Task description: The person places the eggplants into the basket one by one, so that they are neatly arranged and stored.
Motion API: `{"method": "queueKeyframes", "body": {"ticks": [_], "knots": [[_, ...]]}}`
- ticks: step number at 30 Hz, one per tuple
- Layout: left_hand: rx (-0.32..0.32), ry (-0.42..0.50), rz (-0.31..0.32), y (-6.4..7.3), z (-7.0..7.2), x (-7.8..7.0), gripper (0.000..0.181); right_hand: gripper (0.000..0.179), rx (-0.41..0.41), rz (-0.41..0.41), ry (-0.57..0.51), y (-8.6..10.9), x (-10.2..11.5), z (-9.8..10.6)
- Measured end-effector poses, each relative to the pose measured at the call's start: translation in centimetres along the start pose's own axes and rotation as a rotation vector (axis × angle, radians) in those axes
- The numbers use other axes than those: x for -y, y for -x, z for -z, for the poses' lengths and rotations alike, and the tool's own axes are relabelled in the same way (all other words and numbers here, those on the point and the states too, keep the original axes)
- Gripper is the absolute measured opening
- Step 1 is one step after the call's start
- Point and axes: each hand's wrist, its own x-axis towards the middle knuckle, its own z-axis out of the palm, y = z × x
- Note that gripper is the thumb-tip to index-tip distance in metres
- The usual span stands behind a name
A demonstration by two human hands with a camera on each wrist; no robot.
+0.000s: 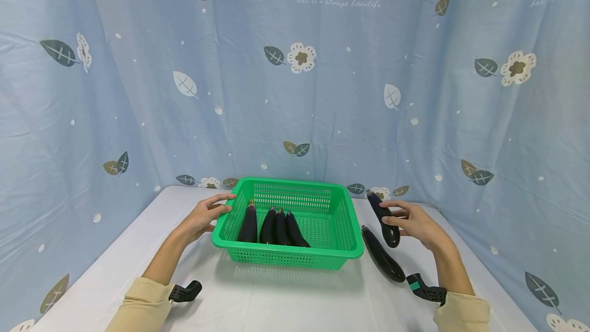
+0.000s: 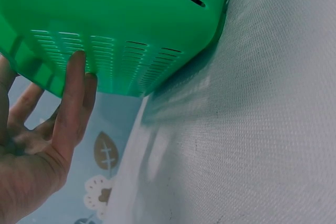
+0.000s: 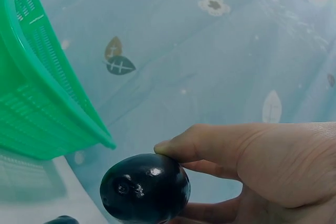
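My right hand [image 1: 417,224] pinches a dark eggplant [image 1: 386,227] between thumb and fingers, right of the green basket [image 1: 286,258]. In the right wrist view the eggplant's rounded end [image 3: 144,187] faces the camera, and the right hand [image 3: 273,166] grips it from the side. A second eggplant [image 1: 382,257] lies on the table just below it. Several eggplants [image 1: 281,227] lie side by side in the left half of the basket. My left hand [image 1: 203,216] holds the basket's left rim; in the left wrist view its fingers [image 2: 76,93] touch the outer wall.
The white table [image 1: 286,301] runs back to a blue patterned curtain [image 1: 341,106], which also hangs along both sides. Black wrist devices sit on the left wrist [image 1: 185,292] and the right wrist [image 1: 426,289].
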Motion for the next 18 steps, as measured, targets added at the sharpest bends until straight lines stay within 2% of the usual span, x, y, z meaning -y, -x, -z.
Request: {"method": "queueKeyframes", "body": {"ticks": [7,18], "knots": [[-0.002,0.01,0.001,-0.1,-0.1,0.0,0.058,0.055,0.007,0.032,-0.007,-0.2,0.5,-0.3],[0.001,0.021,0.001,-0.2,-0.1,0.0,0.056,0.056,0.007,0.04,-0.014,-0.3,1.4,-0.8]]}}
